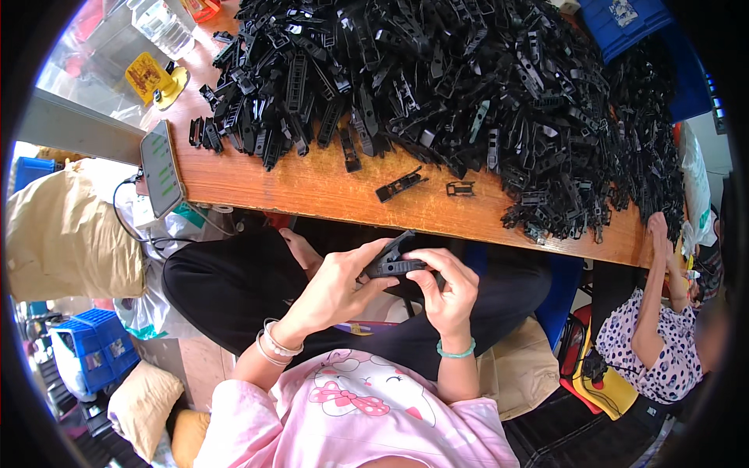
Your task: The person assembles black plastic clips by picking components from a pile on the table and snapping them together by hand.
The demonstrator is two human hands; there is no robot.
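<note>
Above my lap, just off the table's near edge, both my hands hold one black plastic clip-shaped part (395,267). My left hand (343,282) grips its left end between thumb and fingers. At its right end, my right hand (446,290) pinches it with thumb and forefinger. A narrow arm of the part sticks up at a slant between the hands. Ahead lies a large heap of similar black plastic parts (390,86) on the wooden table (289,183). Two loose pieces are closest to me: a long part (401,186) and a short frame-like part (460,189).
A phone (162,169) leans at the table's left edge, near a yellow holder (152,80) and clear bottle (161,28). A blue bin (620,27) stands far right. Another person's hands (659,232) are at the table's right end. A blue crate (95,351) sits lower left.
</note>
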